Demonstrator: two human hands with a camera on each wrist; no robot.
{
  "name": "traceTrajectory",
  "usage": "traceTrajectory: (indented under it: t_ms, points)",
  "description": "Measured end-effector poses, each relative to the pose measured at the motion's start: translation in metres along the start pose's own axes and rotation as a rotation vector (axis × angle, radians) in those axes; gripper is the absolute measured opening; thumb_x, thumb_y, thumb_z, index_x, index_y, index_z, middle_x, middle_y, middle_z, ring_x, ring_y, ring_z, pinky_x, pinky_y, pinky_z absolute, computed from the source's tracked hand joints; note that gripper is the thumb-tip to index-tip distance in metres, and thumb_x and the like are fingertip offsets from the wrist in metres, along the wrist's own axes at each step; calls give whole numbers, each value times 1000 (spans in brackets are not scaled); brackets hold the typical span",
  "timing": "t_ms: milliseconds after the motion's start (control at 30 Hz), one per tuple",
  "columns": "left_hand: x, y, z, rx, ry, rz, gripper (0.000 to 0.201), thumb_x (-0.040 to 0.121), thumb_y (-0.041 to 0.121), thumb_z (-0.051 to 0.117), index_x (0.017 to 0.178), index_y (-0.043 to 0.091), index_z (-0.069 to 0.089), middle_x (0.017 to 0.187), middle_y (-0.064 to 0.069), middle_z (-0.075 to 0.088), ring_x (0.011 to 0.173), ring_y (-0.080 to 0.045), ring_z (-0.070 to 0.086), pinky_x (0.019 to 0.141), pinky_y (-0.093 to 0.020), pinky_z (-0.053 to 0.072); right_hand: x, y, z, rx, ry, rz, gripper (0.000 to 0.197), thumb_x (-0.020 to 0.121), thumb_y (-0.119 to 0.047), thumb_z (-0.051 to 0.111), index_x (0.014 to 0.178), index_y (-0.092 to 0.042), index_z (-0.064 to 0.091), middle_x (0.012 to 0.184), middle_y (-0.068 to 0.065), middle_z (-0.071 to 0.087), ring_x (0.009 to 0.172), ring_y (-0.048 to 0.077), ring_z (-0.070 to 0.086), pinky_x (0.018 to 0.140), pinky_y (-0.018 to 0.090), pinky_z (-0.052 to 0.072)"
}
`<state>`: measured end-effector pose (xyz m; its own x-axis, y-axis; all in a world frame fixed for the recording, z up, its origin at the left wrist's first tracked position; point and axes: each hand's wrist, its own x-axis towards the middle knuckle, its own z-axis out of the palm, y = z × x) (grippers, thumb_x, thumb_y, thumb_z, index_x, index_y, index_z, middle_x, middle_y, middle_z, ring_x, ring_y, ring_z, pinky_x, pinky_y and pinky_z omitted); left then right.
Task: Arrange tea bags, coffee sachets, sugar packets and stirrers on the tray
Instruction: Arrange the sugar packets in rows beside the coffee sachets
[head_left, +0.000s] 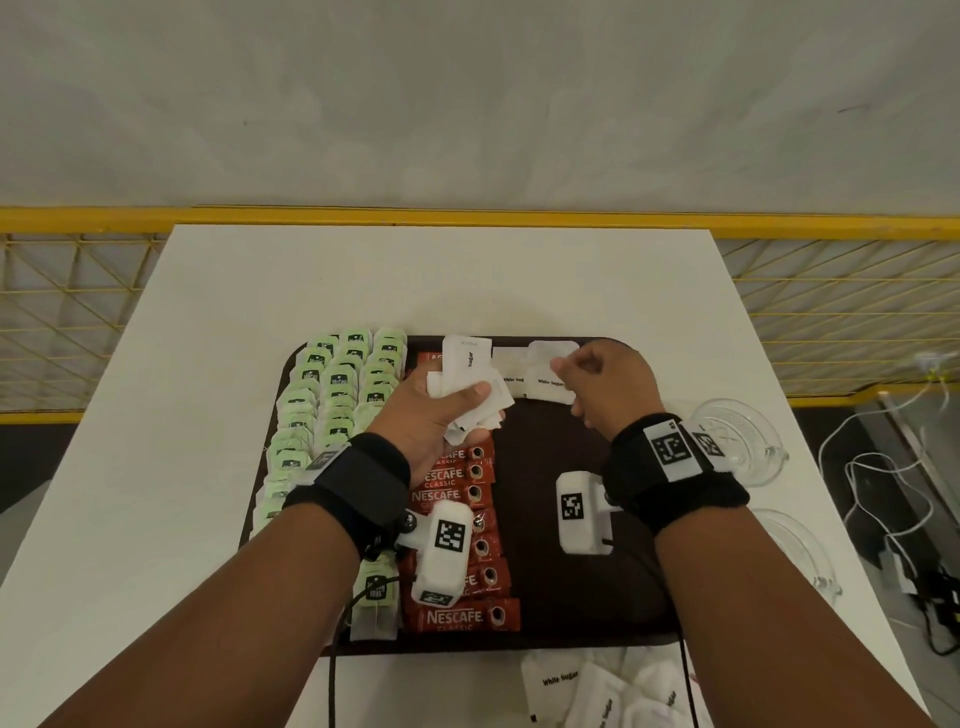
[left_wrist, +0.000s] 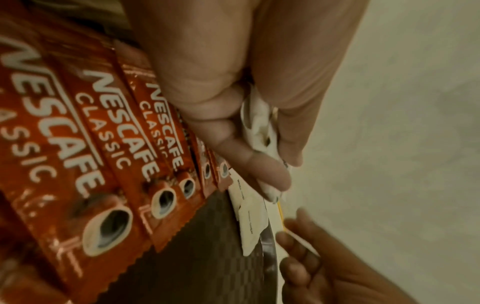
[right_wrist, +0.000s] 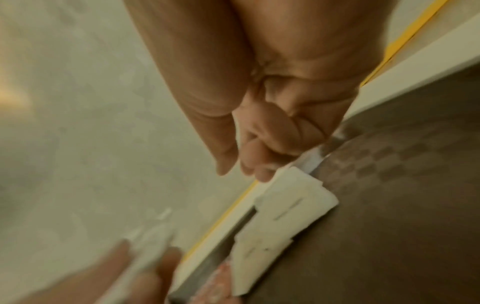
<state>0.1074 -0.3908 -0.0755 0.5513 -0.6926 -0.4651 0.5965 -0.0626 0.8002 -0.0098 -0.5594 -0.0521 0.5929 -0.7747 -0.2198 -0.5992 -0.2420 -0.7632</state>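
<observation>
A dark brown tray (head_left: 545, 457) lies on the white table. Green tea bags (head_left: 332, 395) fill its left columns. Red coffee sachets (head_left: 457, 618) run down beside them, large in the left wrist view (left_wrist: 103, 144). My left hand (head_left: 457, 400) grips a bunch of white sugar packets (head_left: 465, 374) over the top of the sachet column; its fingers (left_wrist: 233, 133) curl round them. Two sugar packets (head_left: 550, 384) lie along the tray's far edge. My right hand (head_left: 571, 369) hovers there, curled fingertips (right_wrist: 261, 173) touching the right packet's (right_wrist: 293, 201) far corner, thumb apart from it.
Loose sugar packets (head_left: 597, 686) lie on the table in front of the tray. Two glass dishes (head_left: 737, 441) stand at the table's right edge, with white cables (head_left: 883, 467) on the floor beyond. A yellow railing (head_left: 467, 215) runs behind the table.
</observation>
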Motion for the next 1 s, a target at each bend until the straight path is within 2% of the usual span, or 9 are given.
traceTrajectory:
  t_ms: [100, 167, 233, 333, 433, 533, 700, 833, 1000]
  points:
    - [-3, -3, 5, 15, -2, -6, 50, 85, 9, 71, 131, 14, 54, 124, -12, 66, 105, -29, 67, 59, -26, 56, -17, -17, 5, 105, -275, -64, 25, 85, -39, 71, 94, -17, 66, 84, 4, 69, 59, 8, 59, 52, 21, 47]
    - [-5, -3, 8, 6, 6, -11, 48, 84, 11, 72, 129, 15, 56, 121, -11, 67, 100, -26, 69, 58, -27, 56, -24, -19, 11, 135, -358, -92, 25, 82, -33, 76, 97, -16, 66, 84, 5, 70, 61, 8, 61, 53, 20, 48]
    - [-7, 0, 8, -32, 24, -32, 40, 88, 14, 69, 126, 16, 57, 116, -11, 69, 94, -24, 70, 56, -28, 56, -27, -16, 16, 191, -318, -96, 20, 83, -23, 76, 96, -11, 65, 81, 8, 70, 58, 6, 61, 52, 19, 48]
    - [-9, 4, 5, -93, 49, -63, 31, 94, 20, 62, 124, 18, 58, 114, -12, 69, 99, -29, 69, 55, -31, 58, -27, -9, 19, 288, -280, -39, 18, 83, -14, 75, 94, -5, 65, 78, 10, 68, 56, 6, 62, 50, 17, 49]
    - [-10, 7, 0, -112, 100, -47, 32, 95, 19, 60, 127, 17, 56, 118, -13, 68, 101, -30, 69, 53, -32, 58, -28, -2, 18, 398, -232, 17, 11, 84, -10, 73, 89, -6, 63, 74, 6, 67, 58, 10, 62, 51, 20, 50]
    - [-13, 11, -5, -109, 129, -28, 24, 96, 20, 59, 119, 16, 59, 117, -14, 67, 99, -29, 69, 55, -33, 60, -25, 8, 16, 431, -133, 95, 8, 88, -11, 70, 89, -7, 63, 72, 4, 65, 57, 10, 60, 52, 21, 50]
    - [-14, 14, -11, -117, 136, -26, 19, 96, 19, 59, 115, 16, 60, 118, -16, 64, 106, -35, 65, 54, -33, 59, -16, 22, 26, 282, -52, 152, 9, 90, -16, 68, 93, -8, 64, 73, 7, 66, 50, 8, 57, 47, 19, 48]
    - [-14, 11, -17, -142, 154, -52, 31, 96, 15, 58, 126, 13, 57, 125, -16, 60, 112, -36, 61, 55, -33, 59, -12, 23, 36, 182, -19, 148, 10, 89, -20, 69, 93, -12, 64, 71, 3, 66, 43, 5, 54, 41, 16, 43]
    - [-14, 10, -18, -132, 132, -89, 36, 96, 11, 55, 132, 15, 53, 126, -16, 60, 111, -36, 61, 54, -31, 57, -10, 18, 39, 16, 11, 145, 20, 87, -29, 71, 89, -12, 62, 67, 2, 65, 38, 5, 53, 45, 20, 43]
